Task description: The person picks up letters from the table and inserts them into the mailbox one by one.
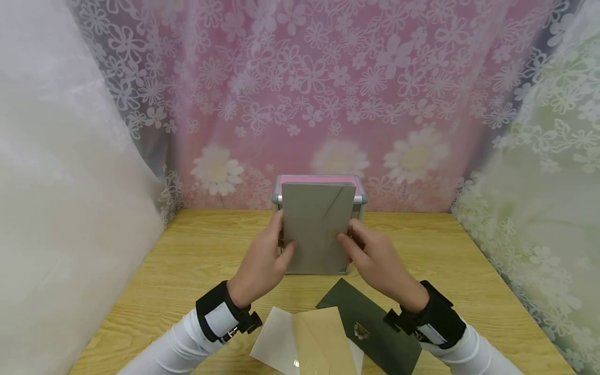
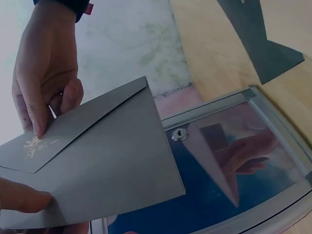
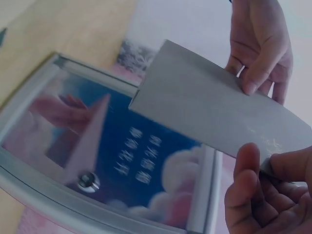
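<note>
Both hands hold a grey envelope upright in front of a metal-framed box. The left hand grips its left edge, thumb on the near face. At the opposite edge, the right hand pinches it between thumb and fingers. A diagonal flap and a small gold print show on the envelope in the left wrist view. The box has a glossy picture panel and a round lock, seen in the right wrist view.
Nearer me on the wooden table lie a dark green envelope with a gold emblem, a tan envelope and a whitish envelope beneath the tan one. Floral curtains enclose the back and sides.
</note>
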The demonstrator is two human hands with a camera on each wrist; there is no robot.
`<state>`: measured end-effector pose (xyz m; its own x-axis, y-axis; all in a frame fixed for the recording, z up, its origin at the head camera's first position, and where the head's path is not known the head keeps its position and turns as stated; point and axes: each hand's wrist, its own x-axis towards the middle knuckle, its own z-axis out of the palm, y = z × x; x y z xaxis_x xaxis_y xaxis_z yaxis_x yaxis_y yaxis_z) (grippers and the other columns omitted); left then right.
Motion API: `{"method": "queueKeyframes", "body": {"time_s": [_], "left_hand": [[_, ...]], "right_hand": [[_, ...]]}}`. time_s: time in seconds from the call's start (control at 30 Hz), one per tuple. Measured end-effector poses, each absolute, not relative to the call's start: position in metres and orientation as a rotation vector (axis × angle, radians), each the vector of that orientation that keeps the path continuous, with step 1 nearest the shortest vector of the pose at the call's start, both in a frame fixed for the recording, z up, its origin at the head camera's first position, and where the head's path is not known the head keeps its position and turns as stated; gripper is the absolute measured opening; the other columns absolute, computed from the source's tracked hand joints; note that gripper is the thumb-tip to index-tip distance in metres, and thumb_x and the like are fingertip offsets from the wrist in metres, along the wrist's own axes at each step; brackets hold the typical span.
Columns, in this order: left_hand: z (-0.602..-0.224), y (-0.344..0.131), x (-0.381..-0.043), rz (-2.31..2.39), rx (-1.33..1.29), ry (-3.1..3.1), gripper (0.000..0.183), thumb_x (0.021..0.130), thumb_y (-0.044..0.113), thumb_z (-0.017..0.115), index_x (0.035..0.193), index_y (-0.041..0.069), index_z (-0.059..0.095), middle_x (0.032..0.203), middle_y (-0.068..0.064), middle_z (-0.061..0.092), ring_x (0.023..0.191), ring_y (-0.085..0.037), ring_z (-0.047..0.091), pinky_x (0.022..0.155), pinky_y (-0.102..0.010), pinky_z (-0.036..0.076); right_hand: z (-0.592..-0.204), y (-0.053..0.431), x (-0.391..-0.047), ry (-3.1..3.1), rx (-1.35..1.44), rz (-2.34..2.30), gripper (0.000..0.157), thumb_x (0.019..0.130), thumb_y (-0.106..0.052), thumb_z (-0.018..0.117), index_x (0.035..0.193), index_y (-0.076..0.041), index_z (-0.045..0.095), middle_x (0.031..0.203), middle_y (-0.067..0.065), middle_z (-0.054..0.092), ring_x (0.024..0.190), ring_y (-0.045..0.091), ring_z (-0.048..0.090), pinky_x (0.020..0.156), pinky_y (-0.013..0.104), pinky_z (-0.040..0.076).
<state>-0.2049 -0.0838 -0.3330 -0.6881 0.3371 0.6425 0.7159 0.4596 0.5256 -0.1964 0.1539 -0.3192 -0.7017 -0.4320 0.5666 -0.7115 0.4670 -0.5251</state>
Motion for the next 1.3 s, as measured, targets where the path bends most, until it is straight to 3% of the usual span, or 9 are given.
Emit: {"method": "queueKeyframes", "body": {"time_s": [0.13, 0.27, 0.43, 0.67, 0.73, 0.9, 0.97, 1.3], "left_hand": [[-0.317, -0.082, -0.215, -1.086, -0.889, -2.231, 0.051, 0.089, -0.002, 0.058, 0.134, 0.003, 0.036, 0.106, -0.01, 0.06, 0.082, -0.011, 0.056, 0.063, -0.033, 0.055], [-0.3, -0.082, -0.226, -1.087, -0.92, -2.177, 0.054, 0.089, -0.003, 0.059, 0.136, 0.002, 0.034, 0.107, -0.013, 0.061, 0.083, -0.012, 0.059, 0.065, -0.033, 0.056], [-0.287, -0.08, -0.235, -1.067, -0.926, -2.132, 0.052, 0.088, -0.005, 0.059, 0.134, 0.0, 0.035, 0.107, -0.016, 0.061, 0.083, -0.013, 0.06, 0.066, -0.035, 0.057], [-0.272, -0.075, -0.244, -1.108, -0.917, -2.082, 0.047, 0.089, -0.006, 0.058, 0.131, -0.001, 0.037, 0.109, -0.017, 0.06, 0.087, -0.014, 0.059, 0.069, -0.035, 0.058], [-0.266, -0.074, -0.246, -1.12, -0.93, -2.061, 0.045, 0.09, -0.006, 0.057, 0.13, -0.001, 0.037, 0.109, -0.018, 0.061, 0.087, -0.014, 0.06, 0.063, -0.033, 0.058], [-0.25, -0.07, -0.254, -1.096, -0.913, -2.017, 0.04, 0.09, -0.005, 0.058, 0.126, -0.001, 0.041, 0.108, -0.017, 0.063, 0.091, -0.014, 0.061, 0.066, -0.033, 0.058], [-0.244, -0.068, -0.259, -1.086, -0.891, -2.005, 0.039, 0.089, -0.004, 0.058, 0.124, -0.001, 0.042, 0.108, -0.016, 0.063, 0.093, -0.014, 0.06, 0.073, -0.036, 0.057], [-0.231, -0.064, -0.283, -1.072, -0.839, -1.989, 0.035, 0.089, -0.004, 0.057, 0.122, -0.001, 0.046, 0.101, -0.016, 0.065, 0.079, -0.012, 0.061, 0.07, -0.034, 0.057]], "right_hand": [[-0.292, 0.152, -0.196, -2.306, 0.968, 1.099, 0.014, 0.096, -0.002, 0.053, 0.11, -0.005, 0.057, 0.076, 0.008, 0.059, 0.064, 0.01, 0.053, 0.055, 0.031, 0.048], [-0.268, 0.148, -0.197, -2.205, 0.99, 1.105, 0.02, 0.092, 0.006, 0.055, 0.112, 0.003, 0.057, 0.086, 0.014, 0.063, 0.069, 0.015, 0.056, 0.06, 0.032, 0.052], [-0.268, 0.156, -0.219, -2.186, 0.987, 1.059, 0.029, 0.095, -0.001, 0.054, 0.124, -0.004, 0.054, 0.097, 0.008, 0.062, 0.077, 0.012, 0.056, 0.067, 0.031, 0.051], [-0.259, 0.161, -0.237, -2.179, 0.955, 1.093, 0.028, 0.096, -0.008, 0.054, 0.124, -0.012, 0.055, 0.094, 0.004, 0.062, 0.078, 0.009, 0.056, 0.069, 0.031, 0.051], [-0.253, 0.161, -0.239, -2.165, 0.942, 1.106, 0.027, 0.096, -0.008, 0.055, 0.123, -0.012, 0.056, 0.092, 0.004, 0.063, 0.077, 0.01, 0.056, 0.068, 0.03, 0.052], [-0.236, 0.161, -0.244, -2.119, 0.898, 1.075, 0.024, 0.095, -0.005, 0.056, 0.118, -0.007, 0.059, 0.083, 0.006, 0.063, 0.07, 0.009, 0.055, 0.063, 0.027, 0.049], [-0.23, 0.16, -0.246, -2.103, 0.879, 1.053, 0.022, 0.094, -0.003, 0.055, 0.115, -0.004, 0.06, 0.079, 0.007, 0.063, 0.068, 0.009, 0.054, 0.062, 0.026, 0.048], [-0.207, 0.146, -0.245, -2.047, 0.858, 1.039, 0.02, 0.091, 0.009, 0.053, 0.109, 0.01, 0.059, 0.081, 0.022, 0.063, 0.064, 0.021, 0.056, 0.063, 0.023, 0.047]]}}
